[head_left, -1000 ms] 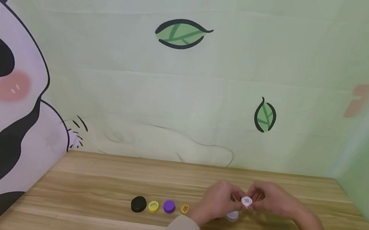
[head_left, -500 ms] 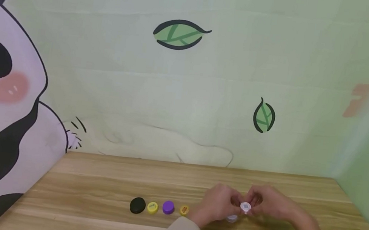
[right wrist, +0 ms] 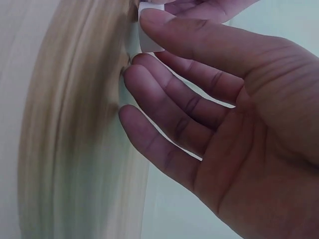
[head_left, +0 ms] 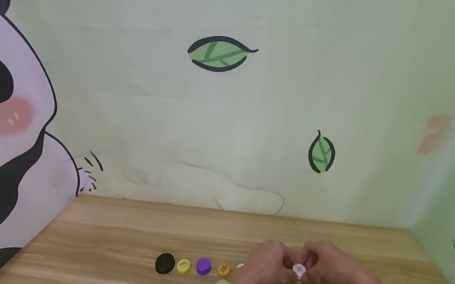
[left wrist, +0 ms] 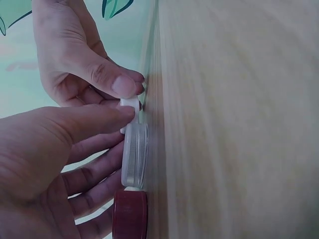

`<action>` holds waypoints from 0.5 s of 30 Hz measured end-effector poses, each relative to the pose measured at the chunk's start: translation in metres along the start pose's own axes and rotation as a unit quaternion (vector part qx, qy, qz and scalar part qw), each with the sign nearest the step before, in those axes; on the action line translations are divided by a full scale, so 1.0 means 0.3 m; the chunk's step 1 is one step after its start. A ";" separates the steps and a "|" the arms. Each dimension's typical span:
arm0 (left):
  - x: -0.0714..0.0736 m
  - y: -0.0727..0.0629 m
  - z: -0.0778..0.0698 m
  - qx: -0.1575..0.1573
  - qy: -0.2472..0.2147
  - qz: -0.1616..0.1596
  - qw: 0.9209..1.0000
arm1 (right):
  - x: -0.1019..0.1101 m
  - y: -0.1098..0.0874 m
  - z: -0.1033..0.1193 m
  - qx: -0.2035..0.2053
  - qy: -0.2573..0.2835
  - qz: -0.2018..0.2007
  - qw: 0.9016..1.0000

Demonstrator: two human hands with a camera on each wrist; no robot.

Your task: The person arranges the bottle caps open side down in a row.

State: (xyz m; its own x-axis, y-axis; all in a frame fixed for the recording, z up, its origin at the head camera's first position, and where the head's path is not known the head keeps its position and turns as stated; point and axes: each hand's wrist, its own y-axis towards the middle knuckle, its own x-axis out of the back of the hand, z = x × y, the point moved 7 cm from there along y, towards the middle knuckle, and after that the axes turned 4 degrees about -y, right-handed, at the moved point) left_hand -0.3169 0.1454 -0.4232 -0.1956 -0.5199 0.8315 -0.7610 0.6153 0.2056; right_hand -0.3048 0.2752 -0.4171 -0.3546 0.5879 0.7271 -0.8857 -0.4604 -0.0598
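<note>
Above the table, a small white bottle cap (head_left: 299, 270) with a printed mark on its top sits between both hands. My left hand (head_left: 268, 263) pinches its left side with thumb and fingertips. On its right side, the thumb and fingers of my right hand (head_left: 329, 263) grip it, as the white cap (right wrist: 151, 35) in the right wrist view also shows. Close under my left fingers stands a translucent, ridged cap (left wrist: 133, 157). Beside that is a dark red cap (left wrist: 129, 214), hidden behind the left hand in the head view.
Left of my hands, a row holds a black cap (head_left: 165, 263), a yellow cap (head_left: 183, 266), a purple cap (head_left: 203, 265) and an orange-yellow cap (head_left: 223, 270). Another white piece (head_left: 240, 266) peeks out beside my left wrist. A printed cloth backdrop (head_left: 253, 140) rises behind the wooden table (head_left: 117, 223).
Both hands have lowered the white cap slightly toward the table, keeping their grip. The whole head view has shifted, so everything appears lower. A white piece now shows beside the left wrist.
</note>
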 end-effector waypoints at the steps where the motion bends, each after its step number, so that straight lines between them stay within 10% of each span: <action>1: 0.000 -0.002 0.002 0.000 0.000 -0.001 1.000 | -0.002 0.002 0.000 0.002 -0.003 -0.002 1.000; 15: -0.005 -0.009 0.005 -0.031 0.006 0.006 0.999 | -0.002 -0.013 -0.007 0.010 -0.021 -0.021 1.000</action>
State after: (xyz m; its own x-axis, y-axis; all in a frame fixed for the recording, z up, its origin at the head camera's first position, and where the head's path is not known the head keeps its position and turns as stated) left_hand -0.3157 0.1435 -0.4257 -0.1972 -0.5054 0.8401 -0.7187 0.6573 0.2268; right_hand -0.3017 0.2780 -0.4186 -0.3046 0.5778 0.7572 -0.8931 -0.4496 -0.0162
